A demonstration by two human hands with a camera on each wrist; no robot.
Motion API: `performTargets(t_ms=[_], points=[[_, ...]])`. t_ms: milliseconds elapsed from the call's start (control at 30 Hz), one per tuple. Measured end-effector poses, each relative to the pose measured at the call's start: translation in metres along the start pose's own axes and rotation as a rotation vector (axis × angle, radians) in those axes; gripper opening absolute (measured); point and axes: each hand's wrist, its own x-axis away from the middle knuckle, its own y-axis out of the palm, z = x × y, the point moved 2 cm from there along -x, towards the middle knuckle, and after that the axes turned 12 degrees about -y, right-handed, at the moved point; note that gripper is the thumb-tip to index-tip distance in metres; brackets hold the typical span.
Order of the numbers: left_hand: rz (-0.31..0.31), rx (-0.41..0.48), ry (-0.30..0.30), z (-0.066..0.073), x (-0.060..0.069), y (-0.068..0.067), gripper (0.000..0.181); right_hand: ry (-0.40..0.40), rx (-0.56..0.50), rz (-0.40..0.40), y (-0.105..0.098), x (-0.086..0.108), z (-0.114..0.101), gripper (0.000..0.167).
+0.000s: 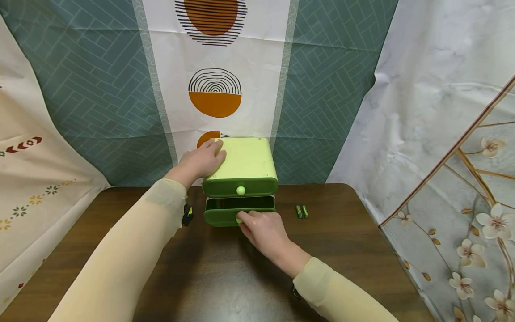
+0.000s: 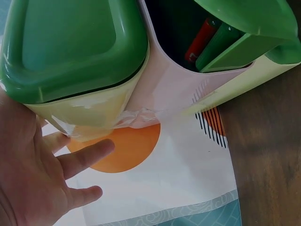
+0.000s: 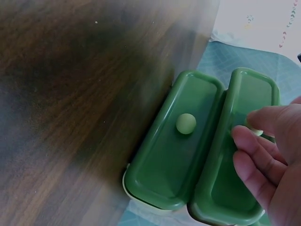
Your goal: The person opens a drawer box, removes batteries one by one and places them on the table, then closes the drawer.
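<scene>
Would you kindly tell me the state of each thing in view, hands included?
Top drawer: closed.
Middle drawer: pulled open.
Bottom drawer: looks closed.
Red item: inside the middle drawer.
Two batteries: lying side by side.
Left hand: resting on the box.
Right hand: pinching the middle drawer's knob.

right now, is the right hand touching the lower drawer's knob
Touching: the right wrist view shows the right hand pinching the lower drawer's knob.
</scene>
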Motion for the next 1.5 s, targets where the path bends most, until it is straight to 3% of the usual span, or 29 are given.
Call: performTargets(t_ms=[1233, 1500], points=[[-0.005, 0.007, -0.007, 0.0, 0.001, 0.0, 0.07, -0.026, 0.002, 0.021, -0.009, 0.008, -0.012, 0.018], [-0.014, 0.01, -0.001, -0.001, 0.001, 0.0, 0.071, -0.022, 0.0, -0.005, -0.011, 0.009, -0.014, 0.017]])
